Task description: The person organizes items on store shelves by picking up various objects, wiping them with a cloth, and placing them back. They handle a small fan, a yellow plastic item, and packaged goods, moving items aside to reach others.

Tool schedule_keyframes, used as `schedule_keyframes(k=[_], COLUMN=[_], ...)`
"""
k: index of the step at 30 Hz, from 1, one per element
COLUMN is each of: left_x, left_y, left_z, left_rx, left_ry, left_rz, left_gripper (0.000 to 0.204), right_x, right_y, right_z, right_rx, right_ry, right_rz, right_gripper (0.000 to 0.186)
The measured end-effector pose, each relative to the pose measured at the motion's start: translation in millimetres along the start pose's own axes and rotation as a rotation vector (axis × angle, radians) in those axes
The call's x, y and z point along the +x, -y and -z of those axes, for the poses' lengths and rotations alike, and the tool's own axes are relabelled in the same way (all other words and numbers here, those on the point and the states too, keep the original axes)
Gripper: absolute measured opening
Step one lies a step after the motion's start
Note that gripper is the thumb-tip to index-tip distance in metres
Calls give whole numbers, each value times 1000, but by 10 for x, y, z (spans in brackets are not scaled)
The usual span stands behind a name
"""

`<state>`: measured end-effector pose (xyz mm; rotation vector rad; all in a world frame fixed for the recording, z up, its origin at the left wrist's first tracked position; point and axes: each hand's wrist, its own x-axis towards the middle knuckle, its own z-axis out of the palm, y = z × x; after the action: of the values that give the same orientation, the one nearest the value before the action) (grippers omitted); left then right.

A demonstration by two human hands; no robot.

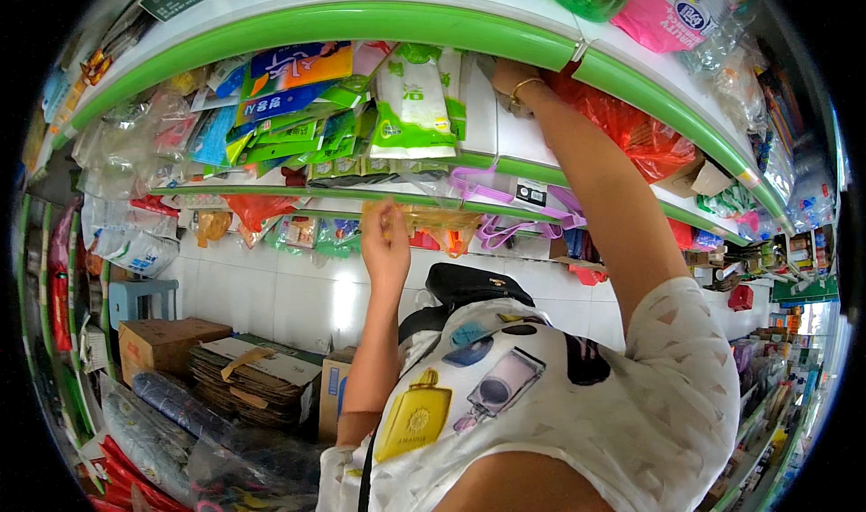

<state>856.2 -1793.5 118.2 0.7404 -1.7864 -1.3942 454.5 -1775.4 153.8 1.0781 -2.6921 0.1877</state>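
My right arm reaches up under the green-edged upper shelf, and my right hand (pixel 516 81), a bracelet at its wrist, is closed on what looks like a grey cloth (pixel 516 106) against the white shelf surface. Its fingers are partly hidden by the shelf edge. Left of it stand green-and-white packets (pixel 415 106); to its right lies a red plastic bag (pixel 622 124). My left hand (pixel 386 232) is raised beside the lower shelf edge, its fingers curled. Whether something small is in them does not show. A yellowish plastic bag (pixel 437 221) is right beside it.
Purple hangers (pixel 523 205) hang over the lower shelf edges. Several colourful packets (pixel 289 88) crowd the shelf at left. Below are a cardboard box (pixel 167 345), flattened cartons (pixel 257 372) and a blue-grey stool (pixel 144 300). A black bag (pixel 478 284) hangs at my front.
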Motion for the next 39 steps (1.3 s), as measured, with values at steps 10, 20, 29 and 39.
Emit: schedule_keyframes(k=[10, 20, 29, 39], left_x=[960, 1229, 1069, 472], left_y=[-205, 182, -38, -50], left_z=[-216, -404, -388, -173], left_rx=[526, 138, 453, -173], left_ry=[-138, 28, -207, -160], left_rz=[-302, -58, -385, 7], left_gripper=[42, 28, 32, 29], right_x=[-850, -487, -317, -1074], right_y=[748, 971, 756, 526], right_z=[531, 41, -306, 445], right_rx=[290, 961, 1088, 1528], right_ry=[37, 373, 255, 454], right_rz=[100, -446, -434, -561], right_gripper=[59, 60, 40, 37])
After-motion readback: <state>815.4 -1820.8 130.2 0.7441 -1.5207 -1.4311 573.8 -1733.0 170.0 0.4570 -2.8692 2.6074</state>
